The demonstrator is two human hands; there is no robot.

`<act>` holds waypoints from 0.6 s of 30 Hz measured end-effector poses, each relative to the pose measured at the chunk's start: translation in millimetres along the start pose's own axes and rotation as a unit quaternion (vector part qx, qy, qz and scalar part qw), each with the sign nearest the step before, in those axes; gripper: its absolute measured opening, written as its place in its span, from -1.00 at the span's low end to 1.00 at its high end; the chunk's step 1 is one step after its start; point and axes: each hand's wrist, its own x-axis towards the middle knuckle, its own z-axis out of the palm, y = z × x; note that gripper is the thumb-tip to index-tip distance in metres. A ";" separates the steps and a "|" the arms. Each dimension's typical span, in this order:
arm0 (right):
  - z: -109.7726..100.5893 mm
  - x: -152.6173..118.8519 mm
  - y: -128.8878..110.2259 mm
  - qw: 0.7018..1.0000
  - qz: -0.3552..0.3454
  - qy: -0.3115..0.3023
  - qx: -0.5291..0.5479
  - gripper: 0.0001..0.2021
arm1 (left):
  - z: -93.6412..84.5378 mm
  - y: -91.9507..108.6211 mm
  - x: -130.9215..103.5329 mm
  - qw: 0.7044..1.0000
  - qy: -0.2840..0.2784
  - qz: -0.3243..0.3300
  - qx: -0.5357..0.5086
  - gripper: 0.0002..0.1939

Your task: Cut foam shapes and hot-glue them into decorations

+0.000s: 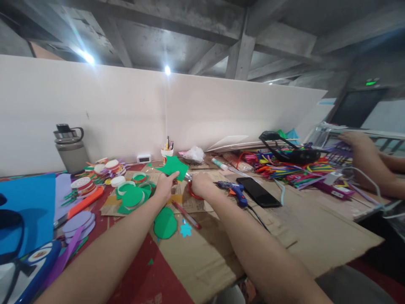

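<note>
My left hand [166, 185] is closed on a green sheet piece [173, 166] with pointed corners, thumb on top. My right hand [201, 185] is wrapped round red-handled scissors [191, 191], whose metal blades meet the sheet's lower right edge. Just below the hands lie a round green cutout [165, 223], a red pen [187, 215] and a small blue flower shape [186, 229]. Green discs with pale rims [133, 197] are gathered left of my left hand. To the right of my right hand rests a blue glue gun [234, 191].
A black phone [258, 192] lies on cardboard to the right. Colourful strips [284, 169] are heaped behind it, near another person's hand [356, 143]. At left stand a grey bottle [72, 152], an orange cutter [85, 202] and lilac discs [79, 223].
</note>
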 end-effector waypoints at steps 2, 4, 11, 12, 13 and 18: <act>2.3 -1.3 -1.9 1.000 0.015 0.002 -0.019 -0.65 | -0.9 0.5 0.3 1.000 -0.001 -0.001 -0.008 -0.57; 4.2 -1.8 -1.9 0.999 0.026 0.003 -0.022 -0.64 | -2.4 0.4 1.4 1.000 0.001 -0.002 -0.020 -0.56; 10.9 6.7 7.3 0.995 0.051 0.039 0.082 -0.59 | -6.4 -4.1 8.6 0.997 0.012 -0.020 -0.073 -0.60; 11.0 8.4 9.6 0.991 0.053 0.049 0.113 -0.57 | -6.3 -4.0 9.6 0.996 0.015 -0.023 -0.083 -0.62; 10.8 9.9 11.8 0.986 0.052 0.062 0.147 -0.56 | -5.8 -3.3 10.4 0.995 0.018 -0.026 -0.094 -0.64; 8.4 9.6 11.7 0.929 0.004 0.145 0.341 -0.58 | 2.3 10.3 12.5 0.987 0.025 -0.028 -0.155 -0.77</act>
